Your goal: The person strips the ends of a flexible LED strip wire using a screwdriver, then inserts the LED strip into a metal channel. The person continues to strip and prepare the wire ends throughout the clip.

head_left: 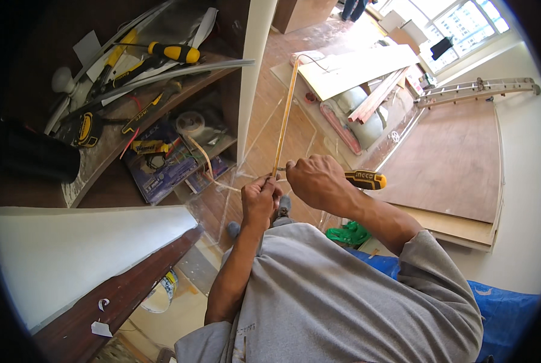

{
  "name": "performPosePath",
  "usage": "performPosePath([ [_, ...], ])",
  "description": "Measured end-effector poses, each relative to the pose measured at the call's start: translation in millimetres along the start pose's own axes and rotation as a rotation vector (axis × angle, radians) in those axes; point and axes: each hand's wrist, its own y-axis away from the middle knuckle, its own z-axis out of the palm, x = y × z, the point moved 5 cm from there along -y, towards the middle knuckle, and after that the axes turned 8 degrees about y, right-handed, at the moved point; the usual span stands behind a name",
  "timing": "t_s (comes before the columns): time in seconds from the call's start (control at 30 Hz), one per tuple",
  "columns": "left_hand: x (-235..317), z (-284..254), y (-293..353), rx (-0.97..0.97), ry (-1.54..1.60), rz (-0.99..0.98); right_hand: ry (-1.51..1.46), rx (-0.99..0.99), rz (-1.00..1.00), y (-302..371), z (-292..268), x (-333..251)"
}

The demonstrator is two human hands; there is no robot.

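Observation:
My left hand pinches a long, narrow amber strip that looks like LED strip light. It stretches away from me above the floor, and a thin dark wire curls from its far end. My right hand is closed around a screwdriver with a yellow and black handle. The handle's rounded end points right, and the metal tip sits by the strip, close to my left fingertips; whether it touches is too small to tell. A pale strip runs from near a clear reel on the shelf toward my left hand.
On the wooden shelves at left lie another screwdriver, a tape measure and a blue box. Boards and sacks lie ahead. A ladder rests by wooden panels at right. Another person's legs show far off.

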Motion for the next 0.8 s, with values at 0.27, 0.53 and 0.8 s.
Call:
performPosePath([
  [0.27, 3.1, -11.3, -4.3, 0.014, 0.012, 0.016, -0.061, 0.058, 0.022, -1.0, -2.5, 4.6],
  [0.53, 44.6, -22.7, 6.9, -0.128, 0.235, -0.011, -0.544, 0.295, 0.12, 9.5, 23.5, 23.5],
  [0.8, 43.3, -25.7, 3.7, -0.173, 0.197, -0.027, -0.606, 0.326, 0.153, 17.4, 10.3, 17.3],
])
